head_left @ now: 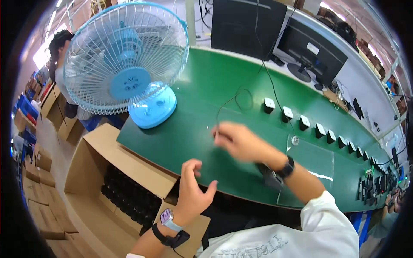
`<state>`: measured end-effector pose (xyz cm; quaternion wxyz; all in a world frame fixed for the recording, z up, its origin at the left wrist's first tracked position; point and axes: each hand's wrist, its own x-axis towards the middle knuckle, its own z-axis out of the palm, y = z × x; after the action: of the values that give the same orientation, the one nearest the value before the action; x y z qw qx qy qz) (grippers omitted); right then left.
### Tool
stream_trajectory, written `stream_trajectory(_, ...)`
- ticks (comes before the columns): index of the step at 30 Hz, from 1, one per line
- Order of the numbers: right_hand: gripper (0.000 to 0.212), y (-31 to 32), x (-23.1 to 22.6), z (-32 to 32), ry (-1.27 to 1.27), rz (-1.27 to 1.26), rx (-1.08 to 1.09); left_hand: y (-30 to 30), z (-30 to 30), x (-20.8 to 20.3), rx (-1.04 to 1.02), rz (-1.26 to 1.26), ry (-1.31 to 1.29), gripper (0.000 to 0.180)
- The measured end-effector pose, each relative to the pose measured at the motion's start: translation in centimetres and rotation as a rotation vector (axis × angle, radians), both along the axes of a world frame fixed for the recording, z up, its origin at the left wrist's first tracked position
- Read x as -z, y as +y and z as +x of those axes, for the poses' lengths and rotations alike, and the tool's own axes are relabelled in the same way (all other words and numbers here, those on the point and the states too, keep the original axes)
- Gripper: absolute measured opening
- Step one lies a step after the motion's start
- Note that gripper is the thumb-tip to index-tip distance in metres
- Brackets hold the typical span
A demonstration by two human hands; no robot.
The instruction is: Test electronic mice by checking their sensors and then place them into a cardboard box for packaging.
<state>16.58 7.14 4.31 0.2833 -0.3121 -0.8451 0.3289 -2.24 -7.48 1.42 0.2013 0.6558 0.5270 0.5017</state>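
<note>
My right hand (241,139) is over the green table, its thumb and fingers closed on a thin dark cable (218,115). From my fingers the cable loops back toward the far side of the table. Under my right wrist a blurred dark object (272,177) shows, partly hidden. My left hand (194,191) hovers by the table's near edge, thumb and fingers apart, holding nothing. Several small black blocks with white tops, such as this block (269,105), stand in a row to the right of my right hand.
A blue fan (131,84) stands at the table's left end. An open cardboard box (92,202) with several black pieces (133,193) sits below left. Monitors (248,28) line the back. A clear sheet (314,157) lies on the green table (198,157). Another person (62,56) is beyond the fan.
</note>
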Motion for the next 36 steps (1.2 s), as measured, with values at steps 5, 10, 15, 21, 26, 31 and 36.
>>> stream_trajectory(5,0.017,-12.6,-0.5,-1.3,0.167,-0.095,-0.051,0.0,1.3,2.2,0.331,-0.162,-0.229,0.084)
stream_trajectory(10,0.013,-14.1,0.1,-0.3,0.466,-0.199,0.257,-1.2,0.6,2.9,0.225,-0.212,-0.238,0.053)
stream_trajectory(15,0.013,-14.1,2.3,-1.0,0.483,-0.411,0.31,-1.6,0.2,3.5,0.271,-0.14,-0.213,0.032)
stream_trajectory(21,0.011,-13.8,3.5,-0.9,0.346,-0.501,0.282,-1.5,-0.2,3.5,0.255,-0.168,-0.147,0.027)
stream_trajectory(26,0.012,-14.0,4.6,-2.6,0.562,-0.593,0.396,-1.9,0.9,3.4,0.141,-0.175,-0.183,0.024)
stream_trajectory(31,0.011,-13.1,4.4,-0.1,0.427,-0.786,0.352,-1.3,0.5,3.3,0.24,-0.291,-0.137,0.033)
stream_trajectory(36,0.056,-10.6,3.4,6.7,-0.232,0.382,0.697,-0.7,-1.3,3.2,0.39,-0.762,-0.881,0.047)
